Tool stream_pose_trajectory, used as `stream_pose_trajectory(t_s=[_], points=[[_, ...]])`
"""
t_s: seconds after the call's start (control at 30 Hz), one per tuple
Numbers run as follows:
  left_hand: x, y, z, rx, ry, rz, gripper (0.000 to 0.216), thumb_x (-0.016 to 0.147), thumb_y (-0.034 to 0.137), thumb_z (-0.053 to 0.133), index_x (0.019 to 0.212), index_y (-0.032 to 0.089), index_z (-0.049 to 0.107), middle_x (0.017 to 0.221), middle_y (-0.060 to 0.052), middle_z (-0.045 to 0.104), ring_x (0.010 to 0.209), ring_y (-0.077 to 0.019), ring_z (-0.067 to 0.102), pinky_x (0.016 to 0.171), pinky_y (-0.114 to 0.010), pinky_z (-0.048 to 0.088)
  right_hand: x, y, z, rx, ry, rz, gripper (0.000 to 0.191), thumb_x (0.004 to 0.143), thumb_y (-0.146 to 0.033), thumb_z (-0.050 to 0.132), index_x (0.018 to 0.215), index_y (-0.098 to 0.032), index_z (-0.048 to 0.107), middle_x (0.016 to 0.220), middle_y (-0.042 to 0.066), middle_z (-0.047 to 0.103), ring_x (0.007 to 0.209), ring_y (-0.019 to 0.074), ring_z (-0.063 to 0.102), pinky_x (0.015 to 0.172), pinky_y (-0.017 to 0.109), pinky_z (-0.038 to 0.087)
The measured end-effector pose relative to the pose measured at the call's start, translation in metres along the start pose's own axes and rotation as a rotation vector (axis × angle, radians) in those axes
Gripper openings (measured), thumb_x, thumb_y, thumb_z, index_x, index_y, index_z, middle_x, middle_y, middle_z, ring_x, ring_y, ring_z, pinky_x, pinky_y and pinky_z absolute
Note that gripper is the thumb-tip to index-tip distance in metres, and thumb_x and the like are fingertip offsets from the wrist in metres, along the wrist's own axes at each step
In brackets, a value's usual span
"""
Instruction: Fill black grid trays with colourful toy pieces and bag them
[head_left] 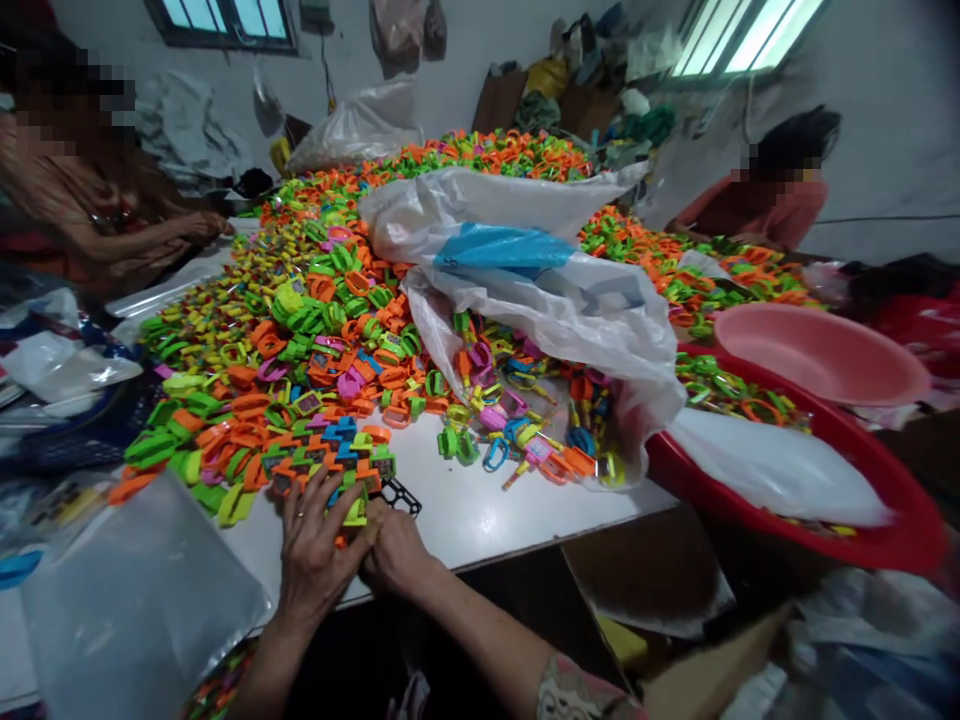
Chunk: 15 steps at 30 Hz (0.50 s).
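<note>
My left hand [319, 545] lies over a cluster of toy watches [341, 450] in blue, orange and green near the table's front edge. Its fingers are spread across them, and the thumb is bent round the near side by a yellow-green piece. Right beside it, my right hand [401, 550] is closed, its fingertips meeting the left thumb; whatever it pinches is hidden. A black plastic frame with holes [401, 497] shows just beyond my right knuckles. More bright plastic toy watches [240, 430] are heaped to the left and behind.
A white plastic sack [525, 290] spills toy watches onto the white table [480, 520]. A red basin [900, 510] and a pink basin [817, 350] stand right. Clear plastic bags [142, 600] lie front left. Two people [97, 210] [772, 200] sit across the pile.
</note>
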<state>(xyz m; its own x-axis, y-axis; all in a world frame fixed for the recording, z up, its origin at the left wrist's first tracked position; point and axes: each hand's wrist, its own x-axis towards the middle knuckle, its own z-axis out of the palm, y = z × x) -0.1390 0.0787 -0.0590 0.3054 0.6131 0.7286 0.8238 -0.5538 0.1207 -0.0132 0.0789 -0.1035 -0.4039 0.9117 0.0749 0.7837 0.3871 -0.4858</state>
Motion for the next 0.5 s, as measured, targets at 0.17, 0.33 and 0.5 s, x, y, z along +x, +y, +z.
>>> stream_pose_trajectory(t_s=[0.17,0.33,0.5], points=[[-0.002,-0.004,-0.003,-0.054,-0.028,0.026,0.036,0.083,0.035,0.06,0.115,0.02,0.056,0.116,-0.013,0.062,0.117,-0.028,0.054,0.109,-0.05,0.029,-0.007,0.006,0.003,0.14,0.122,-0.044,0.027,0.079,-0.017,0.043,0.105,-0.016,0.053,0.096,0.009,0.063,0.083,0.02,0.059,0.068,0.028,0.047],[-0.005,-0.001,-0.001,-0.061,-0.014,0.008,0.033,0.081,0.038,0.062,0.108,0.021,0.056,0.114,-0.011,0.064,0.116,-0.027,0.055,0.108,-0.049,0.031,-0.01,0.006,0.005,0.124,0.085,0.017,0.029,0.076,-0.015,0.045,0.103,-0.015,0.054,0.092,0.009,0.062,0.074,0.0194,0.058,0.062,0.027,0.044],[-0.004,0.006,-0.001,-0.042,0.009,-0.009,0.031,0.078,0.033,0.065,0.103,0.017,0.056,0.11,-0.014,0.064,0.115,-0.0287,0.055,0.106,-0.053,0.032,-0.006,-0.006,0.005,0.098,0.046,0.044,0.024,0.077,-0.014,0.047,0.099,-0.017,0.054,0.091,0.008,0.061,0.074,0.018,0.058,0.061,0.025,0.043]])
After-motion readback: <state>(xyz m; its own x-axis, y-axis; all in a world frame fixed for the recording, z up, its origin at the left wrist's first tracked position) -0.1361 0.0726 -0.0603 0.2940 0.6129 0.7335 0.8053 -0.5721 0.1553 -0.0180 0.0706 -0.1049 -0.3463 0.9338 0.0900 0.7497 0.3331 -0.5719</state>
